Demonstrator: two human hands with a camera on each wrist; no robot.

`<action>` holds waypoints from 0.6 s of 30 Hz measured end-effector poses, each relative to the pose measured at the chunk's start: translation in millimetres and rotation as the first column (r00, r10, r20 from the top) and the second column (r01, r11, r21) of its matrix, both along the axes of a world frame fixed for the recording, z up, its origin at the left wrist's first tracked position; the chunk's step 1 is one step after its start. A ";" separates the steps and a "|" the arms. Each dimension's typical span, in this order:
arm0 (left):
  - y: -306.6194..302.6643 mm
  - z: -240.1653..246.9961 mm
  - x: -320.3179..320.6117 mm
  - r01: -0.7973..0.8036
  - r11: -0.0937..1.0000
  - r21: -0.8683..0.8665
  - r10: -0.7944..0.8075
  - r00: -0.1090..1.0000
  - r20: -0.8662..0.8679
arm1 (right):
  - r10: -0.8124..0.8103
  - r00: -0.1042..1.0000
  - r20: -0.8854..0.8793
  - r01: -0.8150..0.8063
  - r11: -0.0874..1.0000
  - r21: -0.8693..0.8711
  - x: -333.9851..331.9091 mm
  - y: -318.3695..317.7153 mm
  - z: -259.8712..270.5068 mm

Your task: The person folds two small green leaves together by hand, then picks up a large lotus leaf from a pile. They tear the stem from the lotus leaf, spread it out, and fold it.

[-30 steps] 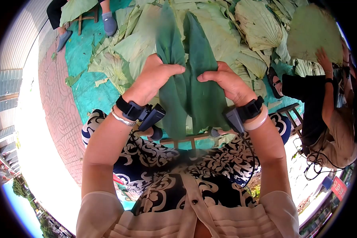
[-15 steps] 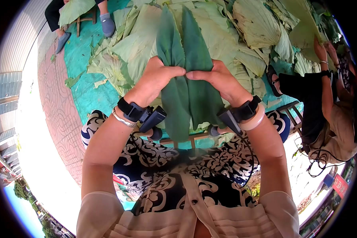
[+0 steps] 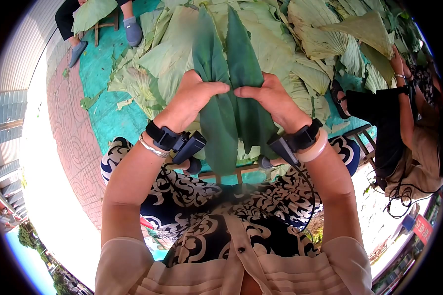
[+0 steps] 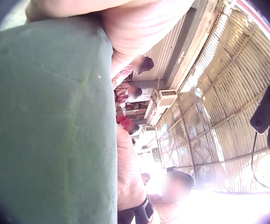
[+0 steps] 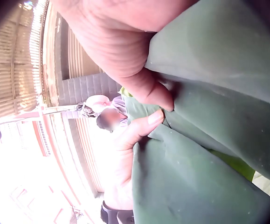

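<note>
A dark green lotus leaf, gathered into two long folds side by side, is held up in front of the lap in the head view. My left hand grips the left fold with the thumb pressed across it. My right hand grips the right fold the same way, the two thumb tips close together at the middle. Most of my fingers are hidden behind the leaf. In the left wrist view the leaf fills the left side; in the right wrist view both thumbs pinch the leaf near its inner edges.
A pile of paler lotus leaves spreads over a teal ground sheet ahead. To the right, another person handles a large leaf. Someone's feet show at upper left. Red paving borders the sheet.
My right hand has moved left, bringing the thumbs and leaf folds closer together; they have parted slightly since. The person at right has turned and folded over their leaf.
</note>
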State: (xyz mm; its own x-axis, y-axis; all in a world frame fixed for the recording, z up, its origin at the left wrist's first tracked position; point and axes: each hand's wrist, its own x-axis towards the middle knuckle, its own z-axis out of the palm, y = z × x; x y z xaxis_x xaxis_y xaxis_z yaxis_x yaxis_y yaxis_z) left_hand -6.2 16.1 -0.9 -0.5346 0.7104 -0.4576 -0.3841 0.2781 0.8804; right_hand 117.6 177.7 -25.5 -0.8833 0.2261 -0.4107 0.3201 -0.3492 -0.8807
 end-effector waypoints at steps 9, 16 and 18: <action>1.4 3.2 -0.6 0.071 0.997 0.001 -0.071 0.997 -0.011 | 0.000 0.999 -0.040 0.000 1.000 0.007 -1.0 0.4 1.8; 2.3 2.9 0.8 0.030 0.999 -0.012 -0.030 1.000 -0.007 | -0.008 0.999 -0.050 0.009 1.000 0.014 -2.4 0.5 0.1; 2.8 2.2 0.7 0.019 1.000 -0.015 -0.019 1.000 -0.007 | -0.022 0.999 -0.042 0.021 1.000 -0.012 -3.3 0.9 -0.2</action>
State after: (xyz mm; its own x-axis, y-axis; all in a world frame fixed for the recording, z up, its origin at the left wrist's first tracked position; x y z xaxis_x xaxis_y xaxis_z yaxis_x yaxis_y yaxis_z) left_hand -5.5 18.9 1.3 -0.5243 0.7137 -0.4645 -0.3718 0.2989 0.8789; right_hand 114.3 178.6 -25.7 -0.8950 0.2409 -0.3755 0.2747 -0.3656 -0.8893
